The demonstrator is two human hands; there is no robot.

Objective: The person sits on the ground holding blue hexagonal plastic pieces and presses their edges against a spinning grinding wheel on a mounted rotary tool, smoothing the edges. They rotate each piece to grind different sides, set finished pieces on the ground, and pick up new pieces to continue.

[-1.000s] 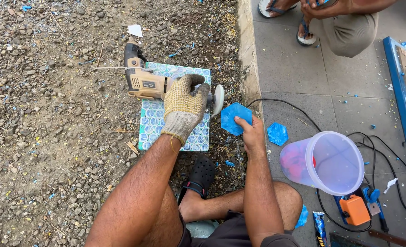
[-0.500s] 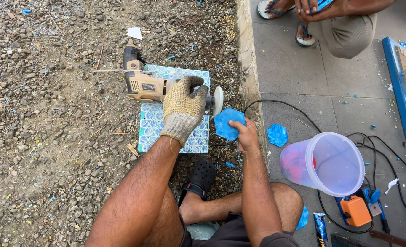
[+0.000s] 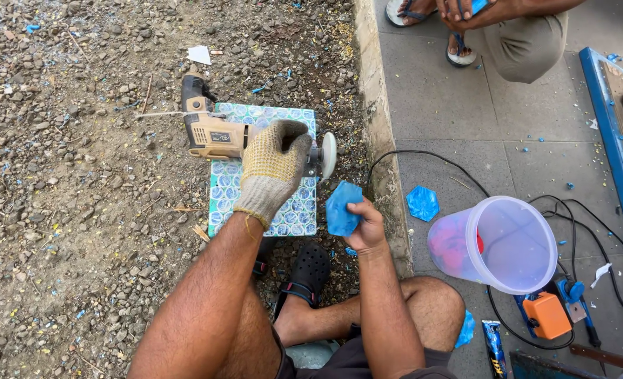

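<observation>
My left hand (image 3: pixel 275 170), in a knitted work glove, grips the body of a tan power grinder (image 3: pixel 217 135) lying across a blue-green patterned tile (image 3: pixel 292 210) on the gravel. The grinder's white disc (image 3: pixel 328 156) points right, toward the kerb. My right hand (image 3: pixel 366 223), bare, holds a blue hexagonal piece (image 3: pixel 342 206) upright just below the disc, apart from it. A second blue hexagonal piece (image 3: pixel 421 203) lies on the grey paving to the right.
A clear plastic bucket (image 3: pixel 502 243) with something red inside stands on the paving beside my knee. A black cable (image 3: pixel 424 156) loops past it. An orange tool (image 3: pixel 546 315) lies lower right. Another person squats at the top right (image 3: pixel 515 35). A concrete kerb (image 3: pixel 371 91) divides gravel from paving.
My right hand has drawn the blue piece left and toward me, turning it more upright beneath the disc. The left hand and grinder have stayed in place.
</observation>
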